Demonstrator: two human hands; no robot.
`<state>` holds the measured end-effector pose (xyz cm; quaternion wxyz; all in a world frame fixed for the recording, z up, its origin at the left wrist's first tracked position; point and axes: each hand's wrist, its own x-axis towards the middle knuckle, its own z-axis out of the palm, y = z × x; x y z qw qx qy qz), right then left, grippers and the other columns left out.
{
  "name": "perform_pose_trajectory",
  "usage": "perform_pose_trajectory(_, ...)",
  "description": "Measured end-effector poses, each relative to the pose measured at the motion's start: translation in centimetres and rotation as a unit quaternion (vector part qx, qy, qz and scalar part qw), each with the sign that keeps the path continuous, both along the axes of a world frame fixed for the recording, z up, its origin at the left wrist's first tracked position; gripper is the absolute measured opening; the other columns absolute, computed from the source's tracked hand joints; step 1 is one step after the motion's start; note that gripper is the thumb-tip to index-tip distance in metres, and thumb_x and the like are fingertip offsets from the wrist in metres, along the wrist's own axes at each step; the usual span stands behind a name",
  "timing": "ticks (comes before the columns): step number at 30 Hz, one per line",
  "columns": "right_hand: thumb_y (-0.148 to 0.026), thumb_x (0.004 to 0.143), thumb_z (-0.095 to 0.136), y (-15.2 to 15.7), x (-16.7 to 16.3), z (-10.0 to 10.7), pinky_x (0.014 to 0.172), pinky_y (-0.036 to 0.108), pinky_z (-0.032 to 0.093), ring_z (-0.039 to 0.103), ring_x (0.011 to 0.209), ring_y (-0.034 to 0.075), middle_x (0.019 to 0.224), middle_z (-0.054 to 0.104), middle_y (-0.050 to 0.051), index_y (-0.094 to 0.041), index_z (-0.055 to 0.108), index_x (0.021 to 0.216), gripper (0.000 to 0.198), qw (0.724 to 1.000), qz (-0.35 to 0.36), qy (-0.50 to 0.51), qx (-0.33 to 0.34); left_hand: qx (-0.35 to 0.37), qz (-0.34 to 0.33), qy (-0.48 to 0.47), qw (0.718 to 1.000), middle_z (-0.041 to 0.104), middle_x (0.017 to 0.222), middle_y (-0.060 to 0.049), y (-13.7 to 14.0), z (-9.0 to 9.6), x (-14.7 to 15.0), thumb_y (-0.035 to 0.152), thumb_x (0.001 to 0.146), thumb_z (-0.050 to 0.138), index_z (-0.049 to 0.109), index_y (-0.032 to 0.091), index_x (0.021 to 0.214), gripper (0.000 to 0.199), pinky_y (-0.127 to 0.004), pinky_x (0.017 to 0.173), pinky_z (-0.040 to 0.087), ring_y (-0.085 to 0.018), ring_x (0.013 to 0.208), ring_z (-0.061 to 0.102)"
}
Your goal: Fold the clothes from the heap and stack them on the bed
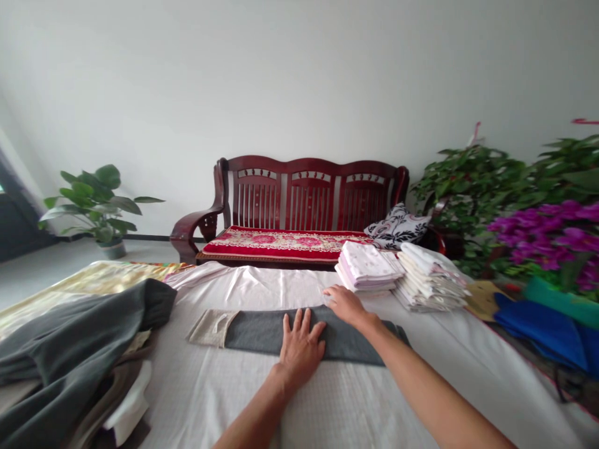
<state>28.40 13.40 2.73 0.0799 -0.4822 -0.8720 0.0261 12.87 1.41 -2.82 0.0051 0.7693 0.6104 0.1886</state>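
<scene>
A long strip of folded dark grey trousers (259, 330) with a beige waistband (215, 327) lies across the white cloth. My left hand (302, 343) rests flat on the middle of the trousers, its fingers spread. At their far edge is my right hand (345, 302), with fingers bent together and pointing left. A small pale bit shows by its fingertips, too unclear to name. My right forearm passes over the right end of the trousers and hides part of it.
Two stacks of folded cloth, one pinkish white (367, 268) and one cream (428, 280), stand at the back right. Loose grey clothes (93, 337) are heaped on the left. Beyond are a wooden bench (311, 168) and a potted plant (110, 215). Purple flowers (552, 234) stand right.
</scene>
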Motion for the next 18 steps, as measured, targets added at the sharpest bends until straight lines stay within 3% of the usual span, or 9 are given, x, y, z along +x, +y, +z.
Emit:
perform_pose_trajectory(4,-0.021,0.096,0.037,-4.5,0.6,-2.8,0.115,0.036,0.031,0.045,0.137,0.022,0.148,0.052,0.014,-0.012,0.049,0.144,0.05,0.996,-0.021,0.055,0.063,-0.001,0.0,0.011,1.0,0.038,0.159,-0.011,0.0,0.0,-0.1,0.05,0.093,0.054,0.052,0.036,0.141,0.05,-0.068,0.116,0.02,-0.034,0.147,0.03)
perform_pose_trajectory(8,-0.037,0.099,0.037,-6.7,3.0,-5.1,0.119,0.047,0.026,0.035,0.145,0.028,0.156,0.04,0.015,-0.01,0.042,0.15,0.058,0.997,-0.048,-0.007,0.06,-0.007,0.001,0.029,1.0,0.035,0.16,-0.011,0.1,-0.3,-0.3,0.055,0.093,0.052,0.049,0.036,0.144,0.055,-0.066,0.117,0.017,-0.034,0.148,0.028)
perform_pose_trajectory(14,-0.044,0.101,0.031,-6.1,8.7,-4.6,0.12,0.053,0.015,0.032,0.147,0.028,0.156,0.041,0.015,-0.012,0.041,0.151,0.06,0.984,-0.142,-0.09,0.062,-0.013,-0.016,0.046,0.999,0.032,0.162,-0.011,0.0,-0.5,-1.7,0.059,0.092,0.05,0.043,0.034,0.149,0.062,-0.06,0.119,0.018,-0.033,0.15,0.026)
perform_pose_trajectory(18,-0.043,0.101,0.031,-6.1,10.7,-4.2,0.12,0.054,0.013,0.033,0.146,0.028,0.155,0.043,0.013,-0.012,0.043,0.15,0.059,0.97,-0.208,-0.108,0.058,-0.015,0.005,0.06,0.998,0.032,0.162,-0.011,-0.5,-0.3,-4.0,0.057,0.093,0.049,0.044,0.032,0.149,0.062,-0.058,0.119,0.019,-0.033,0.149,0.027)
